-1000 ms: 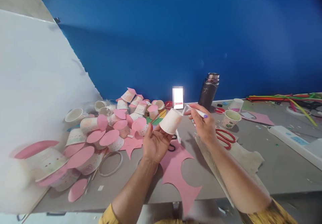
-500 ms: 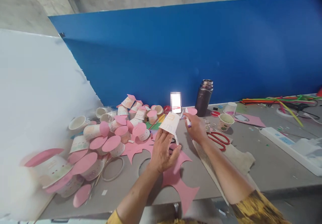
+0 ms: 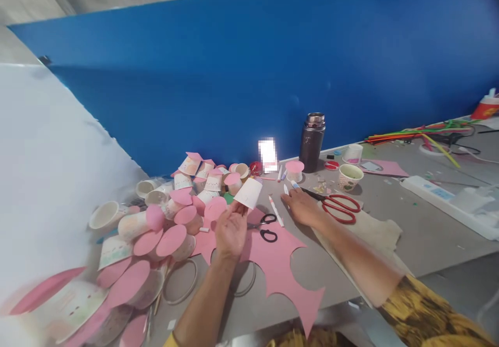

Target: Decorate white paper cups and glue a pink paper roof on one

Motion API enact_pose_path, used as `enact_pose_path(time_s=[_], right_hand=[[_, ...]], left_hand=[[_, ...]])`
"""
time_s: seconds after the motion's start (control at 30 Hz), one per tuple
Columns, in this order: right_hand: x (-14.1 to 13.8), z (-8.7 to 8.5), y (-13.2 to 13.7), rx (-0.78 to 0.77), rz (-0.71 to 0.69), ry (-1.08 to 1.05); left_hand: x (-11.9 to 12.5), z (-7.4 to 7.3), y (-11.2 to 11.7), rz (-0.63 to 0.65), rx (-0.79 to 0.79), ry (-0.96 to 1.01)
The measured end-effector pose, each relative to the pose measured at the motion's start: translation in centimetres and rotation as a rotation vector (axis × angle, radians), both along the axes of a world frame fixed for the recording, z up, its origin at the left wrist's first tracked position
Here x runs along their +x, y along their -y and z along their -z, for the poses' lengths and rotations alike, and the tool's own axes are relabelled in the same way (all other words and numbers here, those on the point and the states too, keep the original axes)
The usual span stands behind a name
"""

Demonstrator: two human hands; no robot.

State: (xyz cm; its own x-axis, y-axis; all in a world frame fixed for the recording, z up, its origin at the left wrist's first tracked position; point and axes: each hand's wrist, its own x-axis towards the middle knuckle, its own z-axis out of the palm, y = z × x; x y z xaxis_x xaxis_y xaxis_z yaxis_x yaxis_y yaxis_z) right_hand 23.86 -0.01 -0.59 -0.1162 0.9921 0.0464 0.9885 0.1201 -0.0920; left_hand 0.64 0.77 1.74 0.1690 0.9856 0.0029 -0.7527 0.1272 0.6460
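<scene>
My left hand (image 3: 231,232), palm turned up, holds a white paper cup (image 3: 249,193) upside down, with its fingertips hidden inside the cup's mouth. My right hand (image 3: 304,206) rests low on the table, its fingers closed around a white marker (image 3: 286,189) whose end pokes out past the fingertips. A second marker (image 3: 295,184) lies against the back of the fingers. Between the hands lies a white marker with orange print (image 3: 276,210). Black-handled scissors (image 3: 268,228) rest on cut pink paper (image 3: 278,269) under my left hand.
Many decorated paper cups with pink discs (image 3: 173,240) crowd the left side. A dark thermos (image 3: 312,144) stands by the blue panel (image 3: 218,81). Red-handled scissors (image 3: 341,208), a patterned cup (image 3: 350,178) and a power strip (image 3: 440,196) are to the right. Tape rings (image 3: 180,284) lie in front.
The cup in my left hand has turned and moved slightly left. My right hand has come down to the table; the purple-tipped marker it held is no longer in it. The view has shifted.
</scene>
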Motion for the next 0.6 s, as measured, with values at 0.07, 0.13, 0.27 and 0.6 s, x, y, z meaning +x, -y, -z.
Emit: enact_pose_path(time_s=[0.07,0.13,0.27,0.6], right_hand=[[0.1,-0.3,0.1,-0.018,-0.005,0.008],[0.2,-0.6,0.2,-0.020,0.000,0.006],[-0.6,-1.3,0.6,0.052,0.028,-0.046],[1.8,-4.8,0.7,0.426,0.185,-0.500]], left_hand=[[-0.3,0.3,-0.6,-0.001,-0.064,0.021],[-0.5,0.2,-0.9,0.004,-0.109,0.041],[-0.7,0.0,-0.8,0.022,-0.151,0.073],[-0.4,-1.3,-1.4,0.041,-0.124,0.076]])
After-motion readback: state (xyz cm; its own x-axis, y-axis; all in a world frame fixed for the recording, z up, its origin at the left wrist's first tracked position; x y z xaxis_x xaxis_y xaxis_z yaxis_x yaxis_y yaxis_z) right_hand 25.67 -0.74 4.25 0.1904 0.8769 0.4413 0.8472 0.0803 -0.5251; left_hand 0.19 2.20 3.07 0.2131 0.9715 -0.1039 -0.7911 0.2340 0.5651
